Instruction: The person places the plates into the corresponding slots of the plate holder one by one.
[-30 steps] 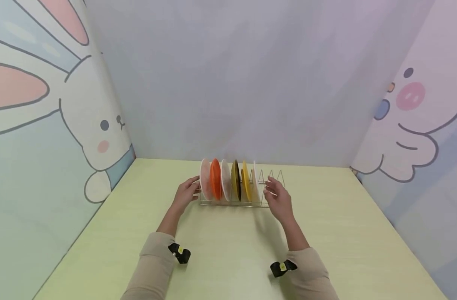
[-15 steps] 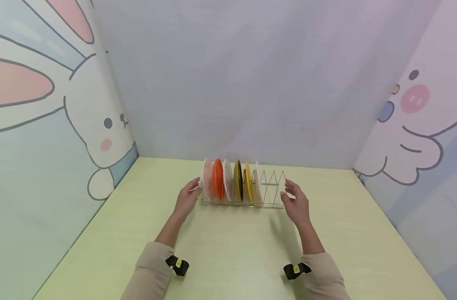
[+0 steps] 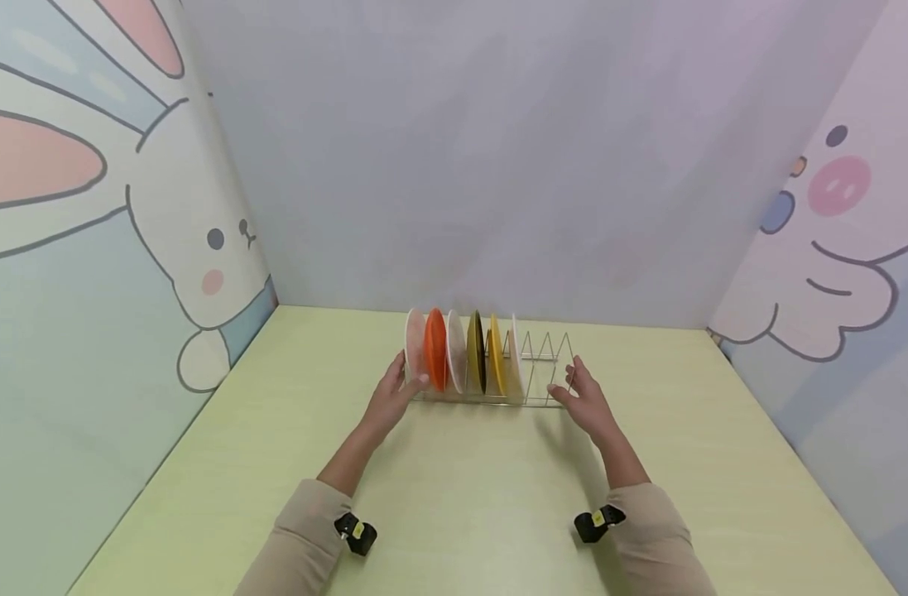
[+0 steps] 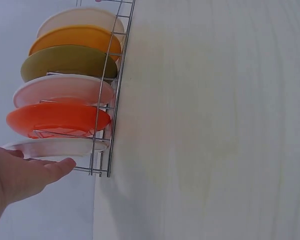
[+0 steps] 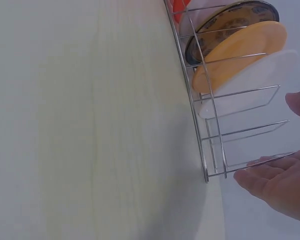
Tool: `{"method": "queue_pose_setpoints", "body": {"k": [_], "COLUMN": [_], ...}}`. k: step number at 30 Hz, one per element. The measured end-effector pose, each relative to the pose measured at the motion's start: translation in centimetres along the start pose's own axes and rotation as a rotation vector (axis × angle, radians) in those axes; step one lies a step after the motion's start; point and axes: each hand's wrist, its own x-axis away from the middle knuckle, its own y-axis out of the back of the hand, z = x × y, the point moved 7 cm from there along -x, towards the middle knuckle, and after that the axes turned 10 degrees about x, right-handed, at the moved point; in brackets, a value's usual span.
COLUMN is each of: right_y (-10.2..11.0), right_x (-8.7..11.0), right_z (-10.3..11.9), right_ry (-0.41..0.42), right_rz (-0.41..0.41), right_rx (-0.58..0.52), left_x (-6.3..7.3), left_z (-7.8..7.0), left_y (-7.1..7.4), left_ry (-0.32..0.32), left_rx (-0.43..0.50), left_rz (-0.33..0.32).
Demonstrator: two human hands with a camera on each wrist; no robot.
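A metal wire dish rack [image 3: 535,405] stands at the back of the table with several plates upright in its left and middle slots. From the left come a pale pink plate [image 3: 414,341], an orange-red plate [image 3: 434,352], a whitish plate [image 3: 456,352], an olive plate with a dark patterned face [image 3: 474,352], a yellow plate [image 3: 496,356] and a white plate [image 3: 517,356]. My left hand [image 3: 389,403] is at the rack's left end, fingers extended beside the pale plate, thumb spread. At the right end, my right hand [image 3: 589,407] has its straight fingers along the end wire, thumb apart.
The pale yellow-green table [image 3: 461,497] ends at a grey-lilac backdrop [image 3: 454,165] close behind the rack. Cartoon-printed side panels, with a rabbit [image 3: 193,248] on the left and a pig [image 3: 833,232] on the right, flank the table.
My right hand has moved right, from near the last white plate to the rack's right end. My left hand has shifted right, and its thumb now lies in front of the rack.
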Motion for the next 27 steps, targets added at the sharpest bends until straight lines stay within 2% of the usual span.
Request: {"method": "queue_pose_setpoints", "body": {"k": [7, 10, 14, 17, 21, 25, 27], "right_y": [-0.6, -0.6, -0.6, -0.9, -1.6, -2.4, -2.6], "right_x": [0.0, 0.6, 1.9, 2.9, 4.5, 6.4, 7.3], "right_z": [0.0, 0.1, 0.3, 0.7, 1.3, 2.0, 2.5], "right_ry": [0.002, -0.006, -0.017, -0.017, -0.014, 0.017, 0.033], "right_rz": [0.04, 0.048, 0.066, 0.095, 0.146, 0.187, 0.206], "right_rx": [-0.031, -0.019, 0.0, -0.014, -0.037, -0.057, -0.077], "left_x": [1.4, 1.5, 0.1, -1.4, -2.9, -3.9, -4.7], "left_z": [-2.3, -2.1, 0.0, 1.1, 1.3, 0.3, 0.5], "left_y": [-0.3, -0.4, 0.0, 0.6, 1.2, 1.0, 0.9], "left_ry": [0.035, 0.056, 0.056, 0.025, 0.011, 0.051, 0.064], "left_rx": [-0.013, -0.017, 0.023, 0.059, 0.101, 0.136, 0.139], "left_rz": [0.019, 0.012, 0.005, 0.006, 0.018, 0.04, 0.03]}}
